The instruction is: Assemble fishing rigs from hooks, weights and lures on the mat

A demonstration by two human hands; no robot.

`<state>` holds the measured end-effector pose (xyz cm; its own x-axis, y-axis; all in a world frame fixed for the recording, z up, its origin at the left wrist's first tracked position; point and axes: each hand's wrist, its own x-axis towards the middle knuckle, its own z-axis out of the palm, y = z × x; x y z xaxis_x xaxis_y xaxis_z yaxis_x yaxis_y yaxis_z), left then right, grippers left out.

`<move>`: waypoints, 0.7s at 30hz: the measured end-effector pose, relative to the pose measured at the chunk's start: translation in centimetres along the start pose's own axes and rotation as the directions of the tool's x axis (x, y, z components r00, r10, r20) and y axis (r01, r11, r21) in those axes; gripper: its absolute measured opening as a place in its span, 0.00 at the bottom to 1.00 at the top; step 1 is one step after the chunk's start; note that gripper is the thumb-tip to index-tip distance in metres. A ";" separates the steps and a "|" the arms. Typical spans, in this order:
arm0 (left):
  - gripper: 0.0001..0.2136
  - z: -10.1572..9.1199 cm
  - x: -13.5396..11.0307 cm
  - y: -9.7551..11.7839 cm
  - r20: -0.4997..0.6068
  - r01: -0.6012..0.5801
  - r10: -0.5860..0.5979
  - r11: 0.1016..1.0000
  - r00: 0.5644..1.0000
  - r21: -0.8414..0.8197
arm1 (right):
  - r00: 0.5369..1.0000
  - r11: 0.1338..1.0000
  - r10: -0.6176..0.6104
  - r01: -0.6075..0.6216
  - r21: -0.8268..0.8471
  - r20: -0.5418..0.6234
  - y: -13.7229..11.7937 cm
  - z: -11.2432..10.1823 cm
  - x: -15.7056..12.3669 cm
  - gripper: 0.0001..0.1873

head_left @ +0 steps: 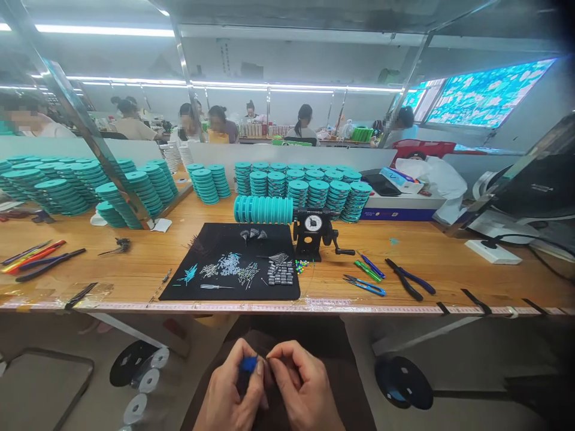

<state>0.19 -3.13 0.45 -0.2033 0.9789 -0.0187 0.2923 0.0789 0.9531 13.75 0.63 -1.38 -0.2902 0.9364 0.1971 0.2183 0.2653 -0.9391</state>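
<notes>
Below the front edge of the wooden workbench, over my lap, my left hand pinches a small blue piece between thumb and fingers. My right hand is closed beside it, fingertips pressed together close to the blue piece; what it holds is too small to see. On the bench above lies a black mat with small heaps of metal parts and beads. A black hand-crank winder stands at the mat's right edge with a row of teal spools beside it.
Stacks of teal spools fill the back of the bench, with more at the left. Pliers and cutters lie to the right, other tools at the left. Several people sit at far benches. White discs lie on the floor.
</notes>
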 end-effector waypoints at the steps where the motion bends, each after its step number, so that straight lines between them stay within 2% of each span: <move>1: 0.13 0.0 0.0 -0.1 0.000 -0.012 0.012 1.000 1.000 -0.008 | 0.998 0.997 0.054 -0.055 0.059 0.028 0.0 -0.2 0.2 0.13; 4: 0.14 -0.1 0.0 -0.5 0.001 -0.057 0.057 0.998 0.998 -0.016 | 0.994 0.981 0.107 -0.111 0.159 0.031 0.3 -0.8 0.6 0.15; 12: 0.15 0.5 -0.4 -1.1 -0.057 -0.180 0.182 0.983 0.982 0.037 | 0.999 0.998 -0.032 0.031 0.052 0.022 1.3 -1.3 0.7 0.13; 21: 0.15 0.7 -0.5 -1.3 -0.076 -0.195 0.200 0.978 0.977 0.068 | 0.998 0.983 0.036 -0.044 0.176 0.046 0.8 -1.1 0.8 0.13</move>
<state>0.56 -3.54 -1.02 -0.2112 0.9576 0.1958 0.3890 -0.1014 0.9156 14.74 1.84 -1.70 -0.3246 0.9339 0.1500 0.0631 0.1796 -0.9817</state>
